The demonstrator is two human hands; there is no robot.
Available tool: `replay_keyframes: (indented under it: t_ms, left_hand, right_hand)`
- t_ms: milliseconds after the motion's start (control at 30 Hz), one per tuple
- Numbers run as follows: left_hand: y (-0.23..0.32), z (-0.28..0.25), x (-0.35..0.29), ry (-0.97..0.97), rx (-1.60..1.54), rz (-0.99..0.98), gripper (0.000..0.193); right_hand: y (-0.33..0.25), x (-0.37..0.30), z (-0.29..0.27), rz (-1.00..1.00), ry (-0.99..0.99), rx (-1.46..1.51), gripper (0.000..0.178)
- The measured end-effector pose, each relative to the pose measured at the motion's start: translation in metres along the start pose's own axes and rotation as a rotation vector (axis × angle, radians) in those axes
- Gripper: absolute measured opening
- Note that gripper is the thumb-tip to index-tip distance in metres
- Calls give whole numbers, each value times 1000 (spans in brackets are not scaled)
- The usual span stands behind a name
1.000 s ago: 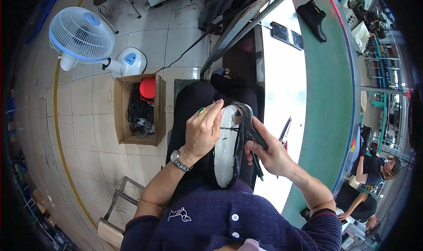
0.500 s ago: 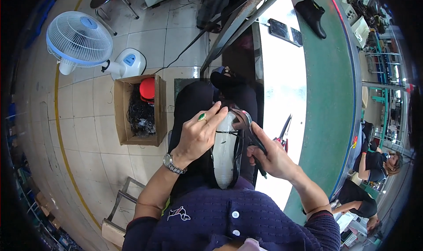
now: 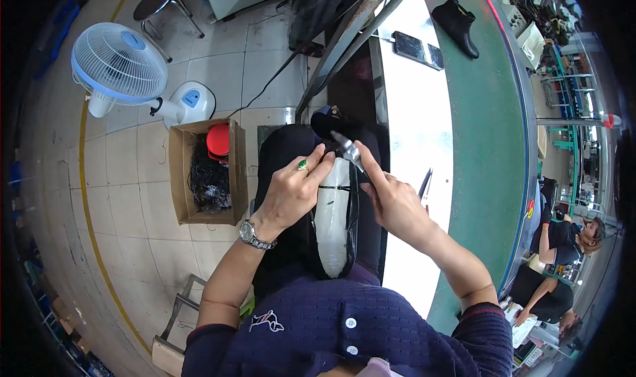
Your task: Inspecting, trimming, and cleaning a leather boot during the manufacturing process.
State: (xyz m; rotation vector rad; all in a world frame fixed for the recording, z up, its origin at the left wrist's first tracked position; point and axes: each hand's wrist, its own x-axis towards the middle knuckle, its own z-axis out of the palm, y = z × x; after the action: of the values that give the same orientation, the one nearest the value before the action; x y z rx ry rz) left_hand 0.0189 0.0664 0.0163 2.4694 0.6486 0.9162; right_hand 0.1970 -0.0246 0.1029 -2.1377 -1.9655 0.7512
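Observation:
A white shoe last (image 3: pixel 333 228) lies bottom up across my lap, with a black shoe upper (image 3: pixel 352 228) wrapped around its sides and a dark band crossing the white sole. My left hand (image 3: pixel 299 186), with a ring and a watch, is closed at the far end of the shoe, thumb and fingers pinching dark material there. In my right hand (image 3: pixel 397 201) is a pair of pliers (image 3: pixel 349 150). Their silver head points up and left, just beyond the shoe's far end. The fingers cover most of the handles.
Scissors (image 3: pixel 425 185) lie on the white bench strip (image 3: pixel 424 119) at my right, with a phone (image 3: pixel 409 46) farther up. A black boot (image 3: pixel 456 26) stands on the green surface (image 3: pixel 487 152). On the left are a cardboard box (image 3: pixel 238 172) of black scraps and a fan (image 3: pixel 119 64). Two people are at far right.
My right hand has moved left and swung the pliers from the shoe's right side to its far end, head raised. The left hand keeps its pinch on the shoe.

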Motion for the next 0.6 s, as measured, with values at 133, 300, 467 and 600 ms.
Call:
replay_keyframes:
  t_ms: [133, 300, 467, 600]
  left_hand:
    - [0, -5, -9, 1, 15, -20, 42]
    - [0, 1, -2, 7, -1, -8, 40]
    - [0, -1, -8, 29, -17, -45, 37]
    - [3, -3, 3, 39, -159, -146, 26]
  right_hand:
    - [-12, -5, -31, -175, 38, 31, 69]
    - [6, -5, 4, -28, -22, 6, 76]
    - [-9, -5, -24, -155, -6, -15, 75]
    - [3, -3, 1, -169, 198, 10, 76]
